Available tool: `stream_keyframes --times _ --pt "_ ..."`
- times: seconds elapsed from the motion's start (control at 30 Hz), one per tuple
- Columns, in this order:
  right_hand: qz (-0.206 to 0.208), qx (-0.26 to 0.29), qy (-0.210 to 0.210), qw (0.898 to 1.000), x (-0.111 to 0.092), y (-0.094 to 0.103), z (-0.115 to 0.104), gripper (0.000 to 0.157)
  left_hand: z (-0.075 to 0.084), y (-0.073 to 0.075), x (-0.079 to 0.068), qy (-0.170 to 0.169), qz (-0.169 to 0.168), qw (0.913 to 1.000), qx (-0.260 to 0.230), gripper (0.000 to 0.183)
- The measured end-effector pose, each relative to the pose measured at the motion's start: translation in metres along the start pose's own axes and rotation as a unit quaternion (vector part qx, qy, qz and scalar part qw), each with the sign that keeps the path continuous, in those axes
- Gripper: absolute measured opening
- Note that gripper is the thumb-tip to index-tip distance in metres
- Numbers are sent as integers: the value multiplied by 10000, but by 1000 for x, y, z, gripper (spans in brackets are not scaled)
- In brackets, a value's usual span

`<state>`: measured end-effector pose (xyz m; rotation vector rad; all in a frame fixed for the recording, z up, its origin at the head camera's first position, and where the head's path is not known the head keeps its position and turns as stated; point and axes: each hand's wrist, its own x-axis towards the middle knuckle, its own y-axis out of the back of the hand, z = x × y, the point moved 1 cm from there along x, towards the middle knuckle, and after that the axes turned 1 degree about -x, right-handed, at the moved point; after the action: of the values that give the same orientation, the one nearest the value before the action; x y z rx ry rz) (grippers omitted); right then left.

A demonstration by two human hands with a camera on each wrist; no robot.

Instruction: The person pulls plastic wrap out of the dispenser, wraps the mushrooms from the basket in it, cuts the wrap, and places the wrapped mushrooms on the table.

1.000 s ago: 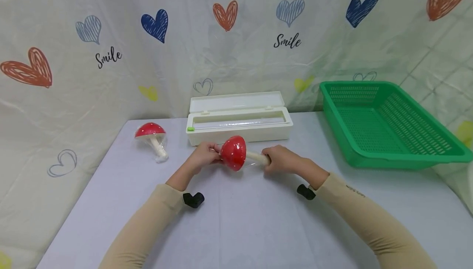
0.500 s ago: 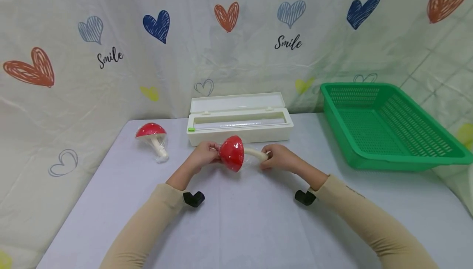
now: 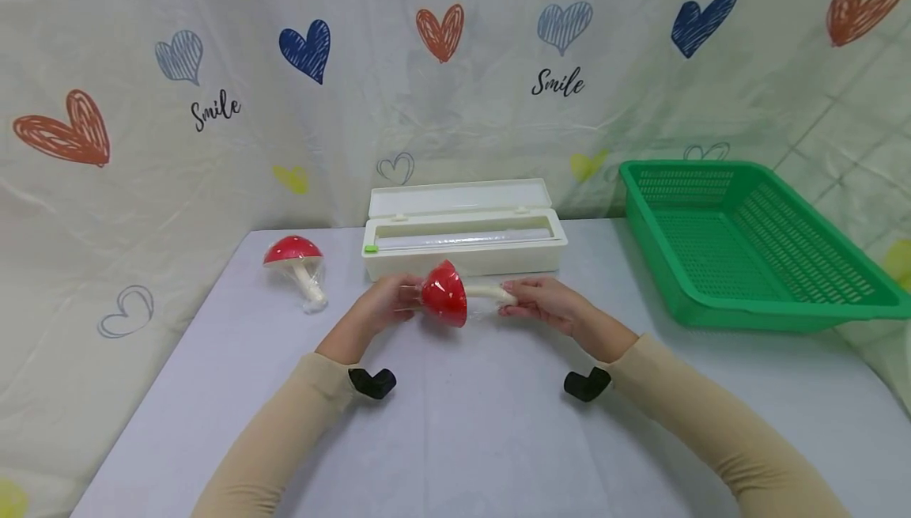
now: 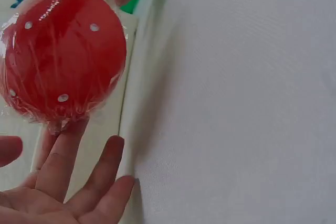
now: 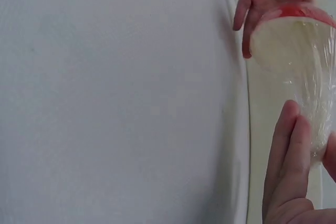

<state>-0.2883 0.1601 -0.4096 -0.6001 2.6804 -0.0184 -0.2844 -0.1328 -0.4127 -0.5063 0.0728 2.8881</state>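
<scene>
A toy mushroom (image 3: 444, 295) in clear film lies on its side between the hands, its red white-dotted cap toward the left and its pale stem toward the right. My right hand (image 3: 550, 304) pinches the stem's end between thumb and fingers. At the cap, my left hand (image 3: 386, 304) has its fingers spread. In the left wrist view one or two fingertips (image 4: 73, 127) touch the film under the cap (image 4: 65, 51), while the thumb stands apart. The right wrist view shows film stretched smoothly along the stem (image 5: 315, 98).
Behind the hands stands a white cling film box (image 3: 463, 255), lid raised, a roll inside and a green slider at its left. Another wrapped toy mushroom (image 3: 295, 265) lies at the left. A green basket (image 3: 712, 308) sits at the back right, before a heart-printed curtain (image 3: 484, 122).
The right hand has turned so its palm and fingers show more, still on the stem. The mushroom has shifted slightly left, and the left hand's fingers have spread off the cap's top.
</scene>
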Motion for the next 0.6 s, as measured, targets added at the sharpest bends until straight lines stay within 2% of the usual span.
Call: stream_keyframes --times 0.07,0.17,0.27,0.4,0.5,0.6 --pt "101 138 -109 9998 -1 -2 1 44 1 -1 -1 132 -216 9984 -506 47" --pt "231 383 -265 9986 -2 -6 1 47 5 -4 -1 156 -238 9951 -949 51" --pt "237 533 -315 9978 -2 -9 1 46 7 -8 -2 175 107 9916 -1276 41" --pt "313 253 -387 9984 -1 -12 4 45 7 -11 -2 229 595 9809 -1840 19" --pt "409 -37 -488 9980 -1 -13 7 42 7 -13 -3 132 682 9772 -2005 19" --pt "388 -91 -541 9977 -1 -14 7 40 6 -16 -3 22 631 9807 -1852 30"
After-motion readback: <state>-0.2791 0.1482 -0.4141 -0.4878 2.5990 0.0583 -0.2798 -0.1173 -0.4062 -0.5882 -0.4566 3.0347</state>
